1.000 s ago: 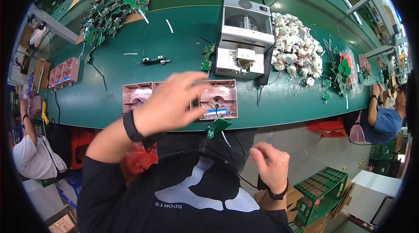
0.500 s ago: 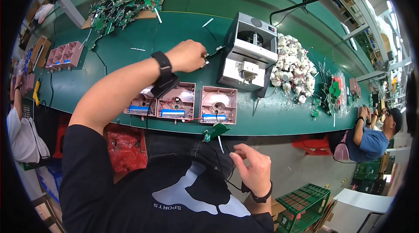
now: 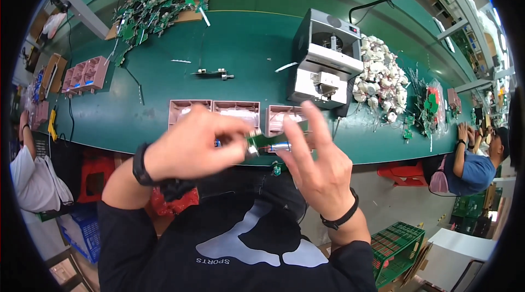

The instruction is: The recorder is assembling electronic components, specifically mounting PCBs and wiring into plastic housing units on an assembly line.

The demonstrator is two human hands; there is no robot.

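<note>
My left hand is closed, its thumb and fingertips pinching one end of a small green circuit board above the table's front edge. My right hand is at the other end, fingers spread and slightly blurred; any touch on the board is unclear. Behind and under the hands stand pink plastic housings, partly covered; a blue cylindrical battery shows in the right one. A narrow circuit board with metal parts lies farther back. Another small green board piece hangs by the table edge.
A grey machine stands right of centre, beside a heap of white wired parts. Circuit boards are piled at the back left. More pink housings sit at left. Co-workers sit at both sides; a green crate is lower right.
My left hand has let go of the narrow board on the table and come back to the green board near me. My right hand has risen toward it. The view has shifted slightly.
</note>
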